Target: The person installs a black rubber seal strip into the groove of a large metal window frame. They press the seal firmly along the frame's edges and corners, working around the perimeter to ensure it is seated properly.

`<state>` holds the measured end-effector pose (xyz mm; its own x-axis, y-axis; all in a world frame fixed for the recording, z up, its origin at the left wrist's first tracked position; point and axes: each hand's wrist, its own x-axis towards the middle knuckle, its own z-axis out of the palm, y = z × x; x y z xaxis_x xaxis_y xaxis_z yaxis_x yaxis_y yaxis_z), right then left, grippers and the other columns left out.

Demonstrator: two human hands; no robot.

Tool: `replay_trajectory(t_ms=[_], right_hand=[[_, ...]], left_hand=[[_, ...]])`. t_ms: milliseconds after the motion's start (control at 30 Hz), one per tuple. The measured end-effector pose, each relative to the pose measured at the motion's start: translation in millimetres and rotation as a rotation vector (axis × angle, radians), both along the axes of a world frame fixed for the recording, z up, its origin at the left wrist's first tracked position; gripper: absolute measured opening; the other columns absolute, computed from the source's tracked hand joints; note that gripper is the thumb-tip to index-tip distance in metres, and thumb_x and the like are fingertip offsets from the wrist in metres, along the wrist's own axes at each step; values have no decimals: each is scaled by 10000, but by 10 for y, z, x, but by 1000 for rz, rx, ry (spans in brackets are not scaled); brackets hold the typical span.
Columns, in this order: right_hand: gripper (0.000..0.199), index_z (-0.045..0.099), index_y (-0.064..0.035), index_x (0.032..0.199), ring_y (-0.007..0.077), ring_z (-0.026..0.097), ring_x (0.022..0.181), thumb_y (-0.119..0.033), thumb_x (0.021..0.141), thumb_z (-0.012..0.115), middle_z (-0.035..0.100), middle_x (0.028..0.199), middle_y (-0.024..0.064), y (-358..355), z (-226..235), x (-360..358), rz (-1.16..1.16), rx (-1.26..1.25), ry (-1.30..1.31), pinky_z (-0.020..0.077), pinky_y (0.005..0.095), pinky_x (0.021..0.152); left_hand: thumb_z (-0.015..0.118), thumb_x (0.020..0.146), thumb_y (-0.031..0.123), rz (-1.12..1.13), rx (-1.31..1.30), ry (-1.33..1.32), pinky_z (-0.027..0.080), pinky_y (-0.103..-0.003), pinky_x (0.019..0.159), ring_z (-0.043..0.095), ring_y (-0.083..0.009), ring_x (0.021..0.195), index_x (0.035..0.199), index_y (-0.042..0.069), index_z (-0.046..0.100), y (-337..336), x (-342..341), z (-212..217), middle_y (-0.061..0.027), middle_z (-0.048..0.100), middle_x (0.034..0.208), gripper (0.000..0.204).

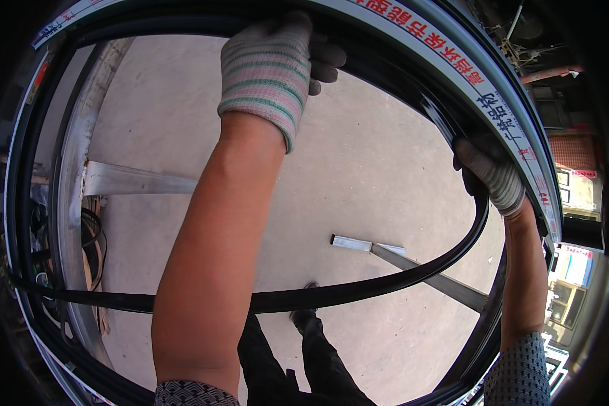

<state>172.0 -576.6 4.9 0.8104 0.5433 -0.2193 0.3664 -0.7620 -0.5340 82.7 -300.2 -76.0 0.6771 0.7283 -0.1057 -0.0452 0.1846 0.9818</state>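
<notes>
Left hand (271, 64) in a striped knit glove grips the dark metal window frame (413, 101) up top; gloved right hand (490, 172) pinches the black rubber sealing strip (358, 287) against it, fingers clamped.

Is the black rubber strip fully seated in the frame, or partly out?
Partly out. The black rubber strip hangs loose across the opening from the right hand; the left hand grips the frame at top.

Both hands (271, 64) wear striped knit work gloves; patterned dark sleeves are rolled up, with dark trousers (298, 365) below.
</notes>
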Motion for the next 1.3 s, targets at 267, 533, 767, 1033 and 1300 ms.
replay_trajectory(t_ms=[267,533,767,1033,1300], right_hand=[[399,712,-51,804,117,526,434,-423,941,749,585,562,18,-3,1,-12,-42,44,58,413,250,449],[391,698,-48,832,122,563,452,-418,953,734,597,575,31,-38,-58,-31,-53,155,67,446,241,458],[364,681,-38,843,127,559,457,-377,969,722,591,574,35,-106,-108,10,-78,134,93,453,248,465],[354,665,-40,853,123,567,468,-367,982,706,598,594,33,-156,-181,10,-89,157,42,461,240,468],[367,667,-41,856,126,586,473,-383,987,696,597,583,33,13,-155,-23,-3,147,-36,473,230,476]], left_hand=[[658,1012,312,-61,-34,-92,492,-273,534,661,-149,609,1006,30,701,55,-11,-114,-117,743,797,285],[531,1070,324,-98,-5,-43,558,-276,608,700,-153,657,1056,44,707,11,-53,-21,-101,761,805,331],[546,1065,328,-99,25,-29,556,-275,608,691,-146,648,1030,47,716,-45,-45,-17,-93,762,808,330],[570,1054,339,-129,48,14,561,-275,616,690,-140,640,1011,55,724,-26,-22,-32,-86,763,801,326],[585,1049,329,-142,57,28,547,-265,607,683,-142,621,1004,52,717,12,-99,92,-93,759,787,310]])
